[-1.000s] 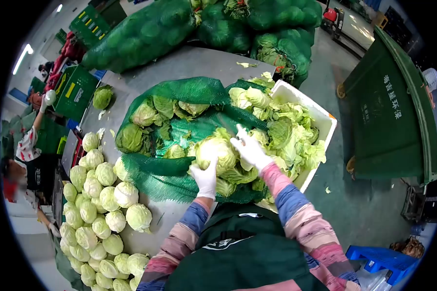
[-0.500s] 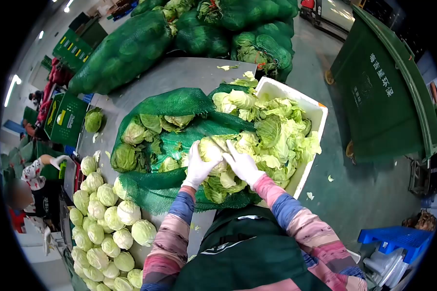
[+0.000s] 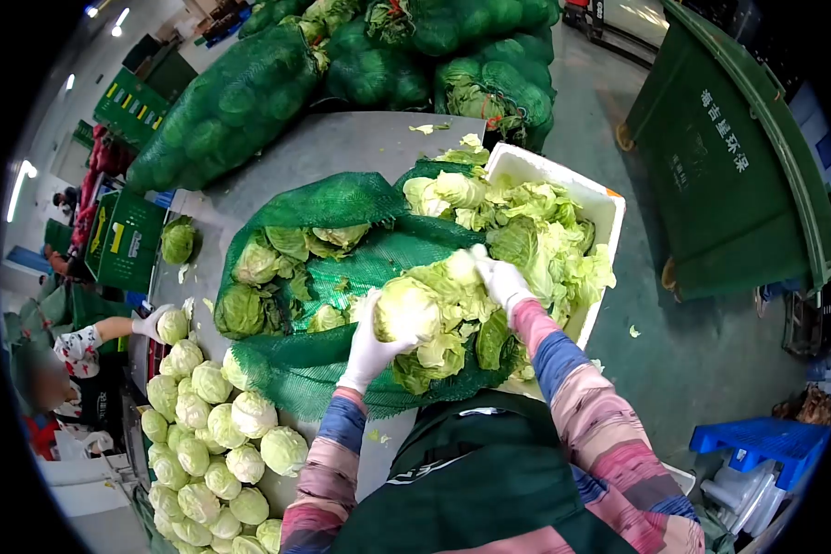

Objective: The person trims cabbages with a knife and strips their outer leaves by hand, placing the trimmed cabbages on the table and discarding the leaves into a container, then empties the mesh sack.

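Note:
My left hand (image 3: 376,342), in a white glove, grips a pale green cabbage (image 3: 408,312) from its left side. To the right of that head, my gloved right hand (image 3: 502,279) is closed at the edge of a loose cabbage leaf (image 3: 462,270); its fingertips are partly hidden. Beneath both hands lies an opened green mesh sack (image 3: 365,263) with leafy cabbages (image 3: 243,309) inside. On the right, beside my right hand, a white foam box (image 3: 602,217) is heaped with torn-off leaves (image 3: 549,245).
Trimmed cabbages (image 3: 222,425) are piled at the left of the metal table (image 3: 328,138). Full mesh sacks (image 3: 226,102) sit along the far side. A large green bin (image 3: 711,175) stands at the right. At the left, a co-worker's gloved hand (image 3: 150,324) touches a cabbage.
My right hand has moved right and up, away from the cabbage, with a leaf coming along. My left hand keeps its hold. The co-worker's hand has reached to a cabbage on the pile.

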`<state>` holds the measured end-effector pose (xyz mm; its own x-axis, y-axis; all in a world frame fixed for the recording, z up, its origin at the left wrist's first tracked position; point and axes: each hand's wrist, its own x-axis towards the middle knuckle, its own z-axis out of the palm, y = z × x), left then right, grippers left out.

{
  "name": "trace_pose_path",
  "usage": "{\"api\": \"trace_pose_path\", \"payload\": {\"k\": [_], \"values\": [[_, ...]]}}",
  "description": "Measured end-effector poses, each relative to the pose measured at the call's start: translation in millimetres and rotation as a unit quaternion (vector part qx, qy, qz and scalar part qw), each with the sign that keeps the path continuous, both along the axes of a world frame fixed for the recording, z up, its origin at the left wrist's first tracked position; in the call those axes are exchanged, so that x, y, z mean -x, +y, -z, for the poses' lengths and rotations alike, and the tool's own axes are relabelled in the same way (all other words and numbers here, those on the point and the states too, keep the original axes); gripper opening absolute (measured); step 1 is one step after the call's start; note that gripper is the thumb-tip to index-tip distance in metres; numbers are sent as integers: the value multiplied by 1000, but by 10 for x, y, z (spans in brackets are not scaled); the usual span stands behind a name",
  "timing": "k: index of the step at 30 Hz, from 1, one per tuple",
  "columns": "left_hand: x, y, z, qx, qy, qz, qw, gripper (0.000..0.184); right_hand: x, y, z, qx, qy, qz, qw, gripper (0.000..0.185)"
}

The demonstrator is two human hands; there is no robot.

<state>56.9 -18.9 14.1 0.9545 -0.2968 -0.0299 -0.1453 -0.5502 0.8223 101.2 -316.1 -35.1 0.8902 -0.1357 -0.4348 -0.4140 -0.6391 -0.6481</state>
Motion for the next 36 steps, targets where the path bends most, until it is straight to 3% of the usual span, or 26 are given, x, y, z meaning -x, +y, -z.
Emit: {"api": "trace_pose_path", "payload": {"k": [1,2,4,6,7,8,10,11,12,13,15,19,20,22,23,25,26,27,28,30,31,33,34,35,36], "values": [[-13,69,42,45,53,-27,997,96,21,-44,-49,79,-20,-31,996,44],[-33,141,66,44,51,-29,997,96,25,-30,-89,90,12,-38,995,59],[-17,212,-4,33,92,-51,994,98,81,198,-189,-30,-122,31,992,71],[-71,167,-58,2,83,-32,996,97,104,482,-750,-91,-58,-53,993,82],[-108,131,-69,-24,63,2,998,98,109,628,-616,-65,-148,-93,983,88],[-172,125,-121,-55,35,30,997,100,89,727,-531,-29,-166,-131,977,85],[-260,105,-309,-54,12,91,994,98,52,799,-478,-120,-73,-141,980,75],[-281,134,-326,-44,-4,66,997,95,57,856,-149,-180,-114,-72,974,61],[-271,201,-285,-58,-57,24,996,94,74,828,-242,-193,-108,-65,973,53],[-278,217,-281,-70,-30,-34,997,91,60,852,-128,-176,-122,-36,976,50],[-298,222,-169,-53,109,-31,992,85,182,883,-229,-104,-139,-12,985,43],[-191,91,-220,-115,50,-34,992,94,313,868,-28,-70,-249,12,966,43],[-144,21,-167,-119,56,-30,991,95,347,702,-12,-229,-52,53,971,39],[-117,-15,-142,-119,63,-47,990,95,305,549,-40,-283,25,87,955,34],[-143,41,-151,-95,67,-45,992,94,240,530,335,-258,-16,54,965,27],[-207,173,-136,-47,80,-34,995,93,218,623,590,-63,-156,-17,986,21],[-124,219,-103,-49,85,-38,994,93,292,664,745,62,-218,-42,973,20],[-46,255,-104,-28,74,-63,995,94,306,666,776,-43,-67,-5,997,24],[-20,278,-92,-5,61,-87,994,95,263,737,828,-46,-67,-3,997,24],[45,259,127,-7,7,-91,996,90,315,655,900,-166,-165,33,972,29],[68,198,299,74,-6,-97,993,89,316,604,331,-299,37,96,949,37],[149,30,197,51,21,-118,991,87,397,593,105,-294,-47,119,947,43],[112,-5,266,62,18,-105,992,87,297,549,554,-102,-331,18,938,46],[80,-75,137,75,29,-100,992,87,317,515,-245,-138,-96,-3,986,47],[43,-108,147,48,-5,-87,995,88,284,519,-73,-110,-140,-29,984,46]]}}
